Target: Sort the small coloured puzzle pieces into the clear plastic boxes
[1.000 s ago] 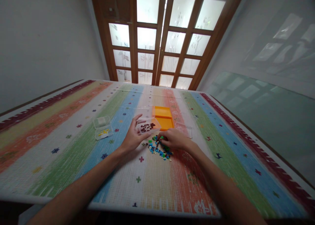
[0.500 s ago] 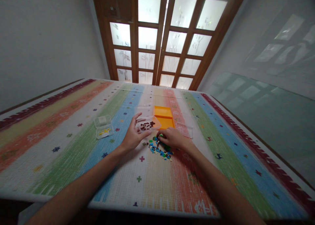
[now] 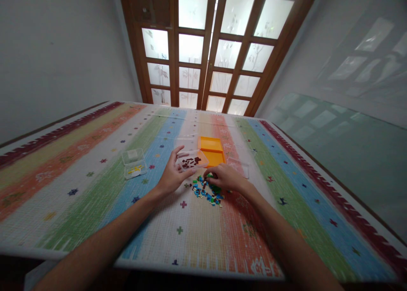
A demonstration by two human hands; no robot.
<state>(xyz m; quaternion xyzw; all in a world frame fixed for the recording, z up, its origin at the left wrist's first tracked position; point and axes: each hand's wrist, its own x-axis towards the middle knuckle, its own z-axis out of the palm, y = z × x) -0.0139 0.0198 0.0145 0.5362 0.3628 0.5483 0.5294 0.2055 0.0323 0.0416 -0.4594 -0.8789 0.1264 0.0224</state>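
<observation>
My left hand (image 3: 173, 172) curls round the left side of a clear plastic box (image 3: 203, 158), thumb at its near edge. Dark brown toy bricks (image 3: 191, 161) lie inside that box. Over a pile of small bricks (image 3: 206, 194), mostly blue and green with some cream and brown, is my right hand (image 3: 224, 176). Its thumb and fingers are bent together at the pile's far edge. What they pinch, if anything, is too small to make out.
An open orange box (image 3: 212, 143) stands just beyond the hands. To its right is a clear container (image 3: 238, 167). On the left, another open clear box (image 3: 134, 170) holds yellow pieces. A striped cloth (image 3: 104, 197) covers the table.
My right hand has shifted very slightly up at the pile, its fingertips still among the bricks. My left hand and the clear box stay nearly where they were.
</observation>
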